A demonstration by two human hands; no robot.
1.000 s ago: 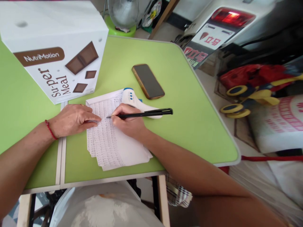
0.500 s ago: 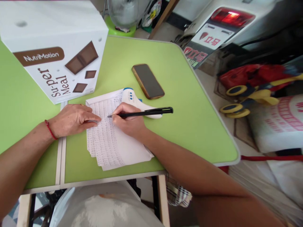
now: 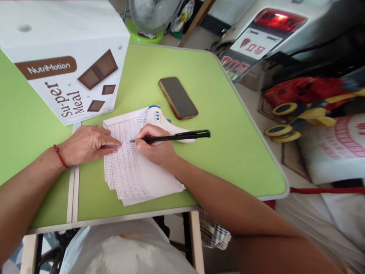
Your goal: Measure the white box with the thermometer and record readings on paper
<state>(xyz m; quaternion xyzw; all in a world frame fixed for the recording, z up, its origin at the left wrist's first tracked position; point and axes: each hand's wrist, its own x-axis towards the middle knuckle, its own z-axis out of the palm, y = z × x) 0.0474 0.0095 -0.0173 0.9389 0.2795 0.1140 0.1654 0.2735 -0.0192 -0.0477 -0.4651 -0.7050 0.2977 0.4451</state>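
Observation:
My right hand (image 3: 155,146) grips a black pen (image 3: 182,136), its tip touching a sheet of lined paper covered in small handwriting. The sheets of paper (image 3: 128,179) lie in a loose stack on the green table. My left hand (image 3: 90,144), with a red cord bracelet at the wrist, rests at the left edge of the stack, index finger and thumb stretched out onto the page. It holds nothing. Just beyond my right hand a white and blue handheld thermometer (image 3: 159,120) lies partly over the paper, its middle hidden by my hand and the pen.
A phone (image 3: 179,98) in a brown case lies behind the thermometer. A tall white NutriMotion box (image 3: 94,45) stands at the back left of the folding table (image 3: 228,160). Past the table are a fan (image 3: 151,15), a white vehicle with a red tail light (image 3: 281,21) and a printed sack (image 3: 339,148).
The pen's top end has shifted slightly to the right. My left hand, the papers, the phone and the thermometer stay where they were.

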